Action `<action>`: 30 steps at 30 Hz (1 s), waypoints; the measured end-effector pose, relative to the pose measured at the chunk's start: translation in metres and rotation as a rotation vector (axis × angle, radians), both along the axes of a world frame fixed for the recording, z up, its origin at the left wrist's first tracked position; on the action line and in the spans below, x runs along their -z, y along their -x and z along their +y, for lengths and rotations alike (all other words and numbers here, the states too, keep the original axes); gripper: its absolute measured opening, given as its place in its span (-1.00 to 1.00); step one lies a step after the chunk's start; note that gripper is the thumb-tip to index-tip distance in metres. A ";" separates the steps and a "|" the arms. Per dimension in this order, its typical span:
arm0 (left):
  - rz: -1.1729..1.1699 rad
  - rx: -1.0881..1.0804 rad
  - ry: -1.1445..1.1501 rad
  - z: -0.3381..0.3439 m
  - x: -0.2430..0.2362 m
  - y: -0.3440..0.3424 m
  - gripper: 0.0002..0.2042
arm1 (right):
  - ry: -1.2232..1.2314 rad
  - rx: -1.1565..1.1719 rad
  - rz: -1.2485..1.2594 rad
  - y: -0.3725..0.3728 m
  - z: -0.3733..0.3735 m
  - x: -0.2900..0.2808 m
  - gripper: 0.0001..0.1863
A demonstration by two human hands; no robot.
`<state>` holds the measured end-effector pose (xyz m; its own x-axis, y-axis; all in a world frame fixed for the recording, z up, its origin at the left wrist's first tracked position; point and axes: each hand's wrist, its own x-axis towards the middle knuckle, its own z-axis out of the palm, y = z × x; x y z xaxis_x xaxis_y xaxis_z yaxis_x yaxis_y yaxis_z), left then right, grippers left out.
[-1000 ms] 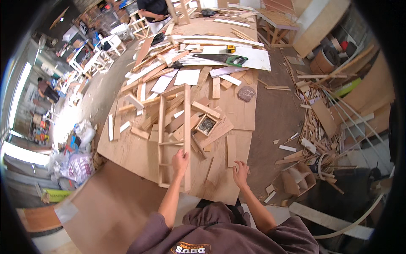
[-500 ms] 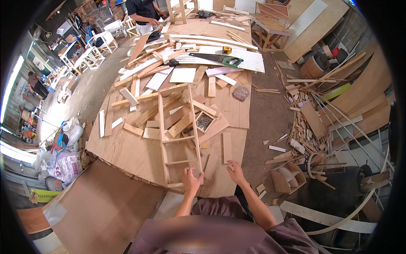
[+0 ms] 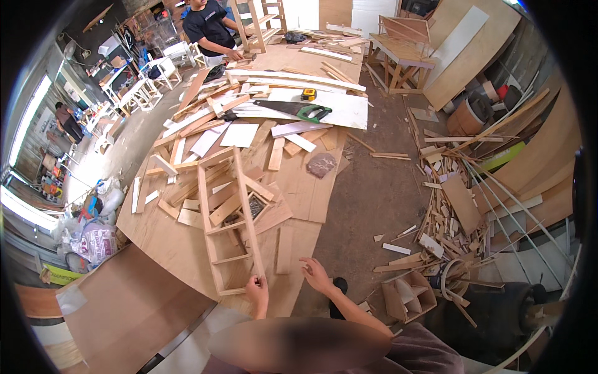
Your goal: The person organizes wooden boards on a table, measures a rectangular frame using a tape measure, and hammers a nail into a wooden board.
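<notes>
The near right corner of a ladder-like wooden frame [image 3: 248, 213], lying over offcuts [image 3: 225, 210] on the table [image 3: 168, 237], appears grasped by the left hand [image 3: 257, 292]; the right hand's [image 3: 316, 274] grip is released. Positioning seems in hand; steady support is called for.

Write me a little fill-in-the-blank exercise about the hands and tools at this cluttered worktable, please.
1. The left hand grips the near right corner of the wooden frame, while the right hand holds ____.
2. The handle of the saw is ____ and black.
3. Just beyond that handle sits a tape measure, coloured black and ____.

Missing words: nothing; green; yellow.
</notes>
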<state>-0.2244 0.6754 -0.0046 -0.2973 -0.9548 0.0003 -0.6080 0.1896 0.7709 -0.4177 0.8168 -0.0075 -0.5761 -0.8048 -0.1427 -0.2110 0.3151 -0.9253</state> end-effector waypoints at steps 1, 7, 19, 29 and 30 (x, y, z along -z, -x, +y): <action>-0.058 -0.018 -0.036 0.005 -0.001 0.011 -0.78 | 0.049 0.016 0.008 0.013 0.015 0.002 -0.64; -0.201 -0.045 0.140 0.051 -0.002 0.044 -0.57 | -0.023 0.096 -0.049 0.089 0.098 -0.005 -0.65; -0.161 -0.102 0.325 0.073 -0.011 0.125 -0.53 | 0.126 0.326 -0.310 0.200 0.162 -0.047 -0.67; 0.269 0.402 -0.112 0.094 -0.034 0.312 -0.79 | 0.189 0.604 -0.263 0.302 0.209 -0.011 -0.65; 0.276 0.448 -0.132 0.091 -0.035 0.333 -0.80 | 0.175 0.634 -0.290 0.305 0.215 0.001 -0.65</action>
<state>-0.5574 0.7660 0.0299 -0.6812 -0.7317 0.0250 -0.2611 0.2747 0.9254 -0.7231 1.0316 -0.0088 -0.8985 -0.3534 -0.2603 0.2255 0.1371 -0.9645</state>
